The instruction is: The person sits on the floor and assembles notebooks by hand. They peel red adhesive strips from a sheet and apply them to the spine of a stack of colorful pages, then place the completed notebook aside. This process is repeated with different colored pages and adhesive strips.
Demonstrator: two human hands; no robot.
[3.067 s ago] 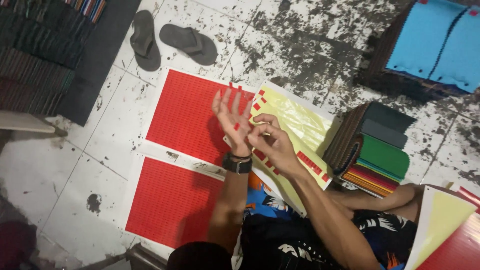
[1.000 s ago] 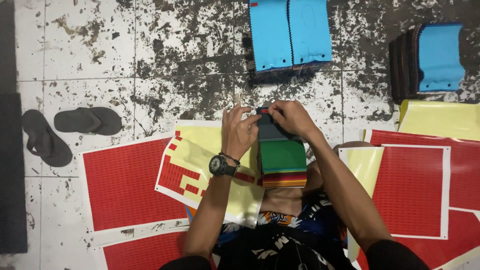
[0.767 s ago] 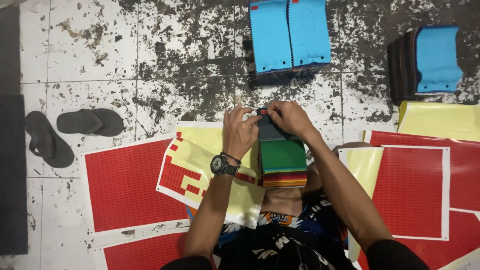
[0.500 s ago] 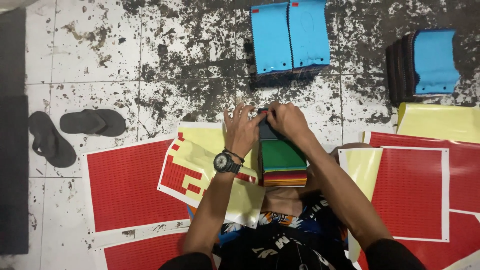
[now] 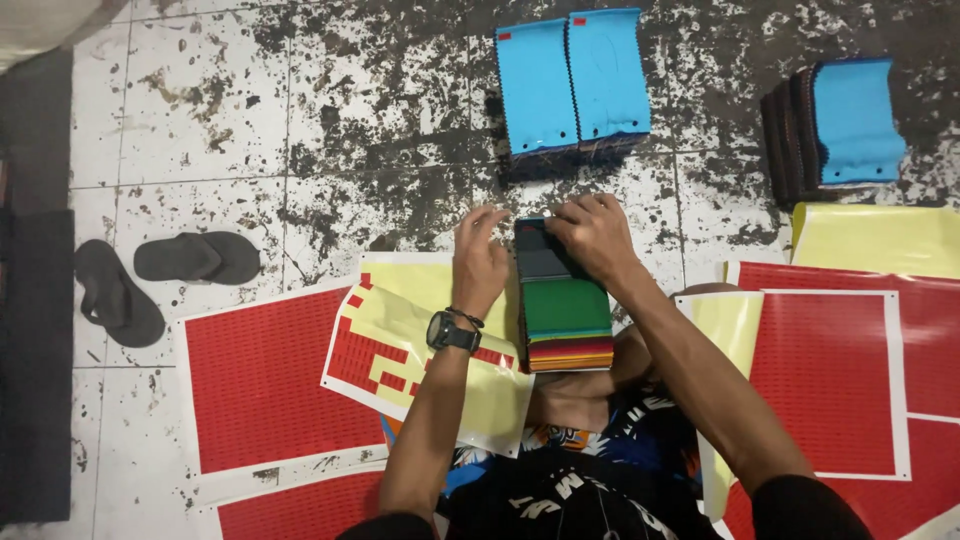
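While I am sitting on the stained tile floor (image 5: 250,130) among red sticker sheets (image 5: 270,375), the stack of coloured swatches (image 5: 560,300) is lying before me; my right hand (image 5: 595,235) is pinching its far end, my left hand (image 5: 478,260) is hovering beside, fingers spread.

We see our left hand (image 5: 480,262) with spread fingers beside a stack of multicoloured fabric swatches (image 5: 563,308), and our right hand (image 5: 594,232) resting on the stack's dark top end. A yellow sheet partly covered with red stickers (image 5: 410,360) lies under the left wrist. Two blue swatch piles (image 5: 572,85) sit further off on the stained tiled floor (image 5: 300,130), a pair of dark sandals (image 5: 160,275) to the left
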